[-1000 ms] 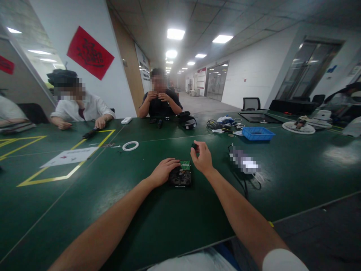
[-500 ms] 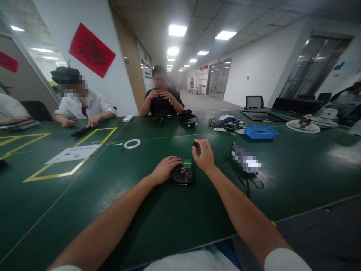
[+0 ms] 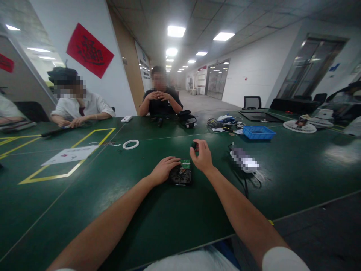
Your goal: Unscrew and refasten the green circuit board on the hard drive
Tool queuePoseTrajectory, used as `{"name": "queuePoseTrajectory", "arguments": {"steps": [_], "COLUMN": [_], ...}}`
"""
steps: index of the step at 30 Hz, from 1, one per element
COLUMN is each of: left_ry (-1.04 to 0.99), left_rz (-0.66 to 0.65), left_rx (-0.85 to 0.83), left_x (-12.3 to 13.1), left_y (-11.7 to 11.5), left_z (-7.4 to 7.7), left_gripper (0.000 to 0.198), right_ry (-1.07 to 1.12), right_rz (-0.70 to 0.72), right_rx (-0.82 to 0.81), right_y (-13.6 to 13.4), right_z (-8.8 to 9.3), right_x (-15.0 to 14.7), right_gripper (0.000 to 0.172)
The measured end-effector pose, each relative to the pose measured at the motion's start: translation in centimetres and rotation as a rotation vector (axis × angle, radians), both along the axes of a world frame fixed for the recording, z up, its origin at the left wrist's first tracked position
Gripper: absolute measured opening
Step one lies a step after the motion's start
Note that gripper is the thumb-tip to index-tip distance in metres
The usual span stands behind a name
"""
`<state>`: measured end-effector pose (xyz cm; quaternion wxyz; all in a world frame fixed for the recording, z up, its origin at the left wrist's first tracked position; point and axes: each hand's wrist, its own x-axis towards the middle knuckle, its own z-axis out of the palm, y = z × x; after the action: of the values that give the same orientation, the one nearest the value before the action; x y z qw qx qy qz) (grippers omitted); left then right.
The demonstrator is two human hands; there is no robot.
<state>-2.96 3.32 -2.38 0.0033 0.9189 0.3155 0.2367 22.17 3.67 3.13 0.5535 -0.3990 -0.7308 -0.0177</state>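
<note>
A black hard drive (image 3: 182, 177) with a green circuit board (image 3: 185, 163) lies flat on the green table in front of me. My left hand (image 3: 166, 169) grips its left side, fingers reaching over the upper left edge; the thumb is mostly hidden. Just up and to the right of the drive, my right hand (image 3: 202, 156) is raised above the table. Its thumb and fingertips pinch a small dark knob-like thing (image 3: 193, 144), too small to name for sure. The right hand and the drive look apart.
To the right lie a partly blurred device with a cable (image 3: 244, 160) and a blue tray (image 3: 258, 132). Tangled cables (image 3: 217, 123) sit farther back. A white ring (image 3: 131, 144) and a paper sheet (image 3: 70, 155) are on the left. Two people sit across the table.
My hands keep nearly the same pose; the view has turned slightly. The person at left has moved a dark object leftward along the table. The person opposite has lowered their hands slightly.
</note>
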Motion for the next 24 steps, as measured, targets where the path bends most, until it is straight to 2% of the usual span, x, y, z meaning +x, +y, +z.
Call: {"name": "queuePoseTrajectory", "arguments": {"steps": [4,9,16,24], "left_ry": [0.011,0.008,0.0,-0.022], "left_rz": [0.01,0.013,0.025,0.043], "left_rx": [0.0,-0.012,-0.009,0.01], "left_x": [0.02,0.03,0.01,0.07], "left_y": [0.03,0.08,-0.03,-0.35], "left_z": [-0.07,-0.12,-0.1,0.23], "left_gripper": [0.068,0.069,0.072,0.064], "right_ry": [0.033,0.034,0.098,0.008], "right_rz": [0.011,-0.033,0.007,-0.026], "right_rx": [-0.015,-0.031,-0.022,-0.001], "right_y": [0.46,0.54,0.95,0.19], "right_z": [-0.49,-0.69,-1.11,-0.57], "right_x": [-0.01,0.11,0.03,0.13], "right_gripper": [0.04,0.038,0.041,0.037]}}
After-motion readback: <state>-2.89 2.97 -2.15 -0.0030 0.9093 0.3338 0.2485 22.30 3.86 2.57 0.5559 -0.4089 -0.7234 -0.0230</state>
